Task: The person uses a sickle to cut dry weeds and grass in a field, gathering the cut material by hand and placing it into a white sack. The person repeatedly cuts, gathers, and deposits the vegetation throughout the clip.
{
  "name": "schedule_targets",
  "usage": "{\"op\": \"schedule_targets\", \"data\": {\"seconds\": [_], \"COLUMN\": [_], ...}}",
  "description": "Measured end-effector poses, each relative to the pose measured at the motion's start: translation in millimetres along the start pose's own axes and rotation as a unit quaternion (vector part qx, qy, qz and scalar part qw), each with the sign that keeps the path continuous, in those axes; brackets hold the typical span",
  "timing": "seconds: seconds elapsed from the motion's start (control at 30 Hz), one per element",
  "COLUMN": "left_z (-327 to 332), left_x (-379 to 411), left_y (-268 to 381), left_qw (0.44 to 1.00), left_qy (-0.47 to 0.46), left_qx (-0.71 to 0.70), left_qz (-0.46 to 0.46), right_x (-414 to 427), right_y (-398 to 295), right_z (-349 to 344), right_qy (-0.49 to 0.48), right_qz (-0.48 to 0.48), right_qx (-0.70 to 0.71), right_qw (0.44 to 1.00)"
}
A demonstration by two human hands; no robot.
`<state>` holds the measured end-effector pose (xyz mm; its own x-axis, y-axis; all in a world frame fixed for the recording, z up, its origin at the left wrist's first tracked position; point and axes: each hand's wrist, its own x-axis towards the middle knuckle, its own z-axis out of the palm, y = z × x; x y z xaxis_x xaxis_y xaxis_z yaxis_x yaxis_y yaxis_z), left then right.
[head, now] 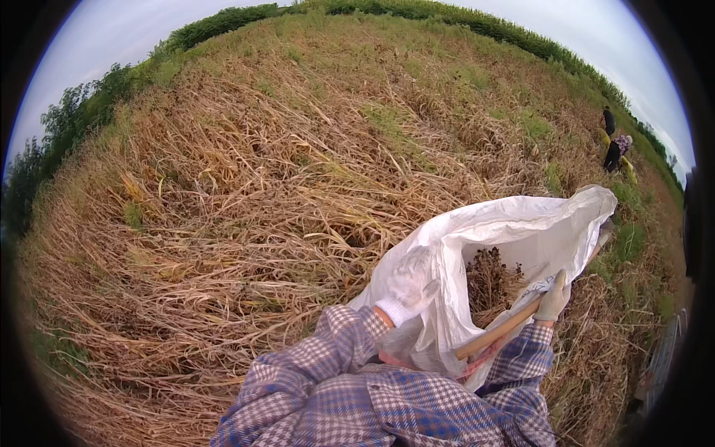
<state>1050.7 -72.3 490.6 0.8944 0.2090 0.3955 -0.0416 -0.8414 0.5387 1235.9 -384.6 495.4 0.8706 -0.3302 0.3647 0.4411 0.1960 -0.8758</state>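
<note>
A large white woven-plastic sack (pixel 503 220) gapes in front of my body, its rim folded and crumpled. Inside lie dried brown plant stalks with seed heads (pixel 491 279). My left hand (pixel 410 285), in a white knit glove, is against the sack's left outer side, thumb apart from the slightly blurred fingers. In a pale glove, my right hand (pixel 553 299) grips a wooden handle (pixel 500 332) that runs slantwise along the sack's near right edge. Whether that hand also pinches the rim cannot be told. The handle's far end is partly hidden by the sack.
Flattened dry grass and stalks (pixel 251 223) cover the ground, with green weeds (pixel 391 123) among them. Two people (pixel 616 151) are at the far right beside yellow sacks (pixel 628 169). Metal bars (pixel 662 357) show at the right rim. Trees (pixel 78 112) line the field's left edge.
</note>
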Motion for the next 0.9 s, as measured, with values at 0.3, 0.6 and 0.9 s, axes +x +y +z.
{"op": "schedule_targets", "data": {"seconds": [0.3, 0.6, 0.9], "left_z": [74.3, 94.0, 200.1], "left_x": [79.0, 167.3, 78.1], "left_y": [17.7, -60.3, -189.7], "left_qw": [0.983, 0.865, 0.772], "left_qy": [-0.063, -0.459, -0.536], "left_qx": [0.007, 0.199, 0.266], "left_qz": [0.173, -0.033, -0.214], "right_x": [-2.3, -17.9, 3.9], "right_y": [-38.7, -38.9, -9.7], "right_z": [139.8, 207.6, 184.7], "right_qy": [-0.14, -0.233, -0.119], "right_qz": [0.051, 0.095, 0.049], "right_qx": [0.12, 0.22, 0.055], "right_qw": [0.982, 0.942, 0.99]}}
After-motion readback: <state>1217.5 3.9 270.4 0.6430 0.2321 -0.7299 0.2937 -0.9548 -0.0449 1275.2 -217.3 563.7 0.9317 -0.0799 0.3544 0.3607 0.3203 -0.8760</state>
